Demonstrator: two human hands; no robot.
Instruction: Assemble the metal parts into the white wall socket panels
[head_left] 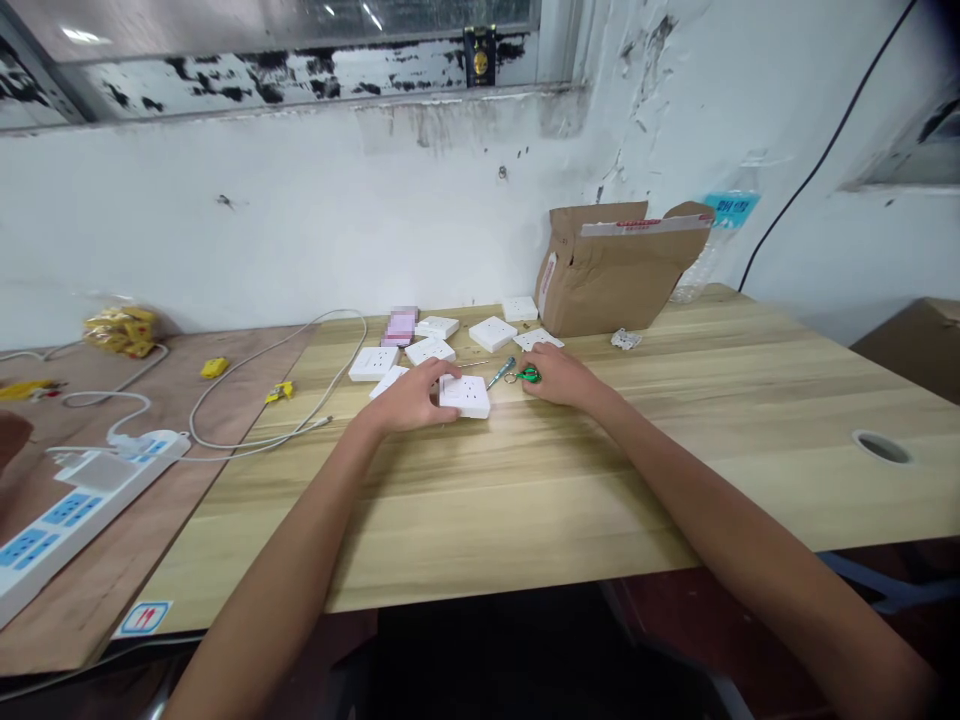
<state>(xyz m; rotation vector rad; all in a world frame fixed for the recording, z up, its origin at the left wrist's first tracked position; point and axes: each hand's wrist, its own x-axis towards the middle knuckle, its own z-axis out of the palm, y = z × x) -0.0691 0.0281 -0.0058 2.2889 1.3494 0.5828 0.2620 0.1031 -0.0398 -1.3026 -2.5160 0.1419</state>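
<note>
My left hand (pixel 415 394) has its thumb and fingers around the edge of a white wall socket (pixel 466 396), which sits on the wooden table. Beside the socket lies a screwdriver (pixel 501 372) with a teal handle. My right hand (pixel 556 374) is closed at the green part of a small tool (pixel 529 375); its kind is not clear, and a dark ring shows at its left end. Several more white sockets (pixel 373 364) lie flat behind my hands, near a pinkish stack (pixel 400 326). A thin metal rod (pixel 472 364) rests just behind the held socket.
An open cardboard box (pixel 622 270) stands against the wall, with a clear plastic bottle (pixel 705 255) behind it. On the left are a white power strip (pixel 82 505), a looping white cable (pixel 199 400) and yellow pieces (pixel 215 367). A round hole (pixel 883 448) pierces the table at right.
</note>
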